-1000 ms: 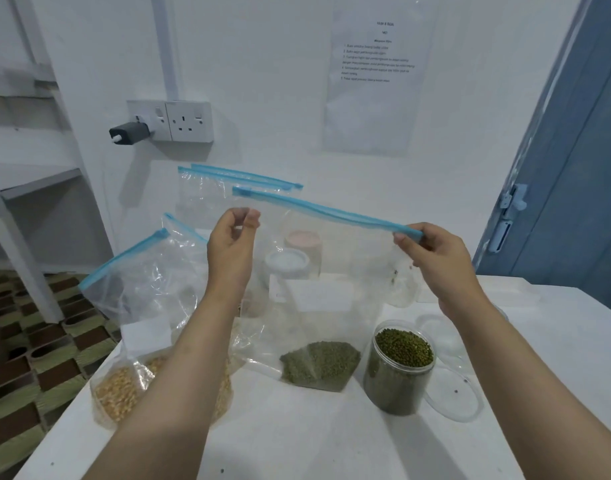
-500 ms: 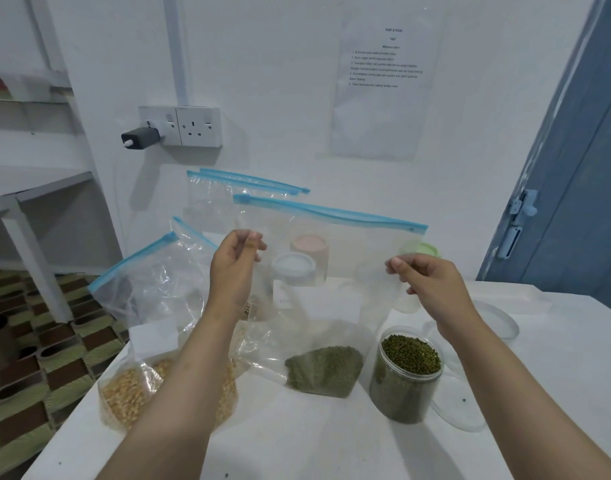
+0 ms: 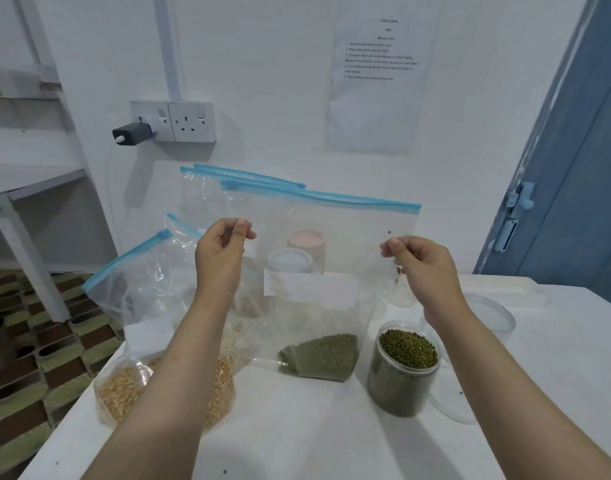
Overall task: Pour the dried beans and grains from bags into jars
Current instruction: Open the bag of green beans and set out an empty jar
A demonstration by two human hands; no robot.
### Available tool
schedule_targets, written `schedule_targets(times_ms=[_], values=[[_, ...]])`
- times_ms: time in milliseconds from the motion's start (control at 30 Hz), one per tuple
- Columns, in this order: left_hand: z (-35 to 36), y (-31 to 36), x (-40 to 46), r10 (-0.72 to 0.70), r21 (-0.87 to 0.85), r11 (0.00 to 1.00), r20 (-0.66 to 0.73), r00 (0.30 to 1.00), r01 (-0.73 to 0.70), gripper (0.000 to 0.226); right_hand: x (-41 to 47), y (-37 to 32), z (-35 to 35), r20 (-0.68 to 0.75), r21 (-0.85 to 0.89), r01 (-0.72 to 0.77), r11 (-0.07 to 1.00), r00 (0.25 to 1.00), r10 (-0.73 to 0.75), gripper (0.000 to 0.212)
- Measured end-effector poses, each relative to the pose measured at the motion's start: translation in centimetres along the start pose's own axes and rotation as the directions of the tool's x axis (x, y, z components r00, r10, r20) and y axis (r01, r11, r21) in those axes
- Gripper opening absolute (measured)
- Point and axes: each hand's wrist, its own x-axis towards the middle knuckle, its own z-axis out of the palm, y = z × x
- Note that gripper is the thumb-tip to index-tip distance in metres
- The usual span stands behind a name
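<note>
Both hands pinch the green-bean bag (image 3: 318,258): left hand (image 3: 221,258) at nine o'clock, right hand (image 3: 425,265) at three. Remaining beans sit low, jar (image 3: 402,372) nearly full at four o'clock; tip gently, mouth over rim.

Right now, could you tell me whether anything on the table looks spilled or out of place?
A few stray beans lie on the table, and one sits on the lid beside the full jar. Nothing else stands out.
</note>
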Motion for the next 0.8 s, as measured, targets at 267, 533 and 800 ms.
schedule_targets(times_ms=[267, 533, 800], values=[[0.6, -1.1, -0.2, -0.04, 0.002, 0.999, 0.005, 0.999, 0.04, 0.012, 0.4, 0.2, -0.4, -0.057, 0.016, 0.048, 0.999, 0.997, -0.047, 0.018], [0.1, -3.9, 0.7, -0.134, 0.055, 0.989, -0.044, 0.99, 0.136, 0.013, 1.8, 1.8, 1.1, 0.079, -0.073, -0.056, 0.996, 0.995, 0.062, 0.012], [-0.4, -4.6, 3.7, -0.138, 0.121, 0.979, -0.201, 0.97, 0.164, 0.022, 5.2, 2.5, 6.2, 0.029, -0.11, -0.043, 0.993, 0.998, 0.047, 0.02]])
